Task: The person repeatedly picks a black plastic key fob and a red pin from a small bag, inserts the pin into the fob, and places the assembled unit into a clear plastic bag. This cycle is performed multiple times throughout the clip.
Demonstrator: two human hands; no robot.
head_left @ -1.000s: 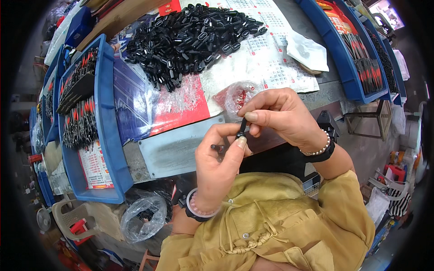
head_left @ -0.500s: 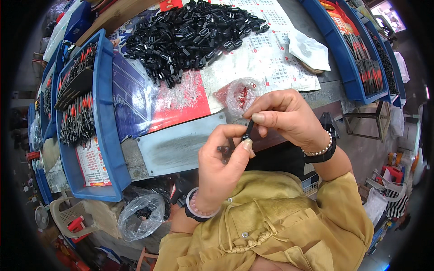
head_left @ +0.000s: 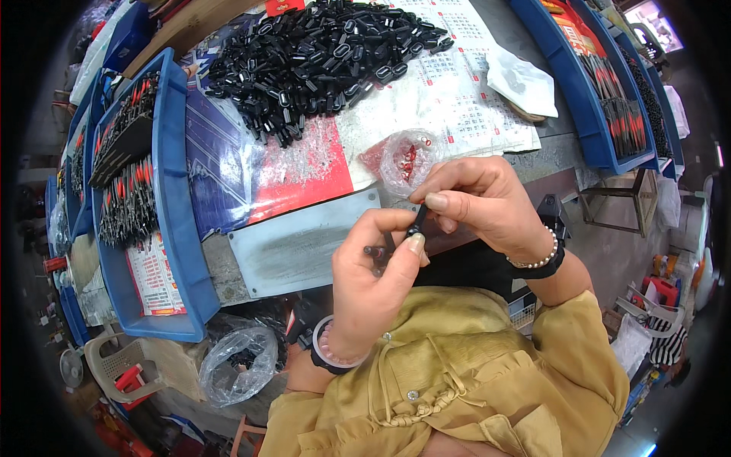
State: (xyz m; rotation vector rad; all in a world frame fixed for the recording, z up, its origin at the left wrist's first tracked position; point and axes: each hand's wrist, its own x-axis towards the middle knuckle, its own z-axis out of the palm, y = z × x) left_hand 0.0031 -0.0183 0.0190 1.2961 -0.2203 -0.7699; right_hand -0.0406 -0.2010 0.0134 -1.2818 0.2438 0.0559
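Note:
Over the near edge of the bench, both hands meet at a slim black rod-shaped part (head_left: 418, 221). My left hand (head_left: 371, 280) pinches its lower end between thumb and forefinger. Another dark, thin piece (head_left: 373, 251) pokes out from the curled fingers of that same hand. At the upper end, the thumb and fingertips of my right hand (head_left: 487, 204) close on the rod; its tip is hidden there. Just beyond the fingers stands a clear plastic bag (head_left: 394, 177) holding small red pieces (head_left: 410, 158). A worn grey metal plate (head_left: 304, 247) lies left of the hands.
A big heap of black oval-ended parts (head_left: 320, 65) covers the far bench on printed sheets. Blue bins (head_left: 199, 266) with black-and-orange parts stand left, and another blue bin (head_left: 605, 148) right. A white cloth-like piece (head_left: 521, 82) lies far right. Below left hangs a plastic bag (head_left: 242, 365).
My right hand has turned slightly at the rod's upper end. My left hand keeps its grip in nearly the same place.

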